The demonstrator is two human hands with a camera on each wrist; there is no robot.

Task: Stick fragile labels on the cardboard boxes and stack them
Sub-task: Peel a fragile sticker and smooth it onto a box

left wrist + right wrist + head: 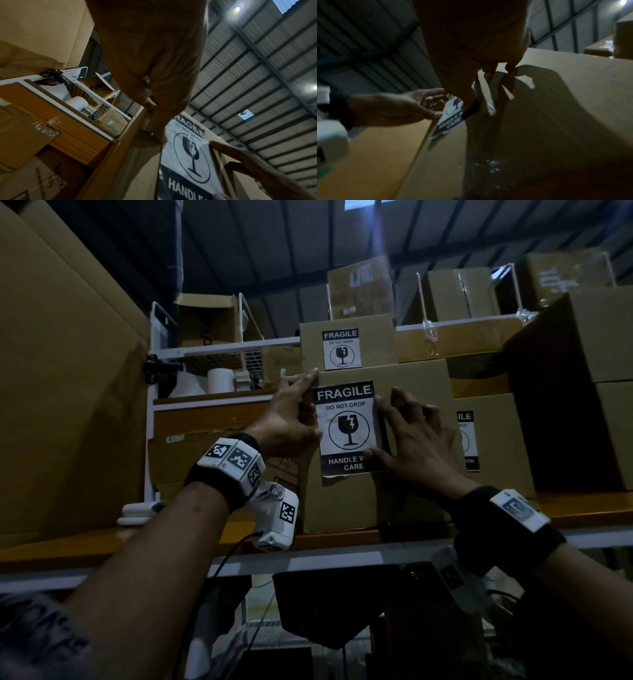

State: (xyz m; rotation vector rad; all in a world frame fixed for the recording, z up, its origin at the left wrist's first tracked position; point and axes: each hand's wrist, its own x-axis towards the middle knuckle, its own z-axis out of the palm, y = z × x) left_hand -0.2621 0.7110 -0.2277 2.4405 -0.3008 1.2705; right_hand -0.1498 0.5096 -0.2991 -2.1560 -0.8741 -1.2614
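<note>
A brown cardboard box [414,385] stands on the shelf in front of me. A black-and-white FRAGILE label [347,426] lies on its front face. My left hand [294,412] lies flat at the box's left edge, its thumb on the label's left side. Spread on the box face to the label's right, my right hand [407,436] has its thumb on the label's lower right corner. A smaller box [376,337] with its own FRAGILE label [341,349] sits on top. In the wrist views the label [188,155] [452,121] shows under my left hand [154,67] and right hand [471,47].
Another labelled box [496,446] stands to the right, beside a large dark box [582,378]. A big carton [68,371] fills the left. Behind are a wire rack with a white roll [219,380] and more boxes. The orange shelf board [589,508] runs below.
</note>
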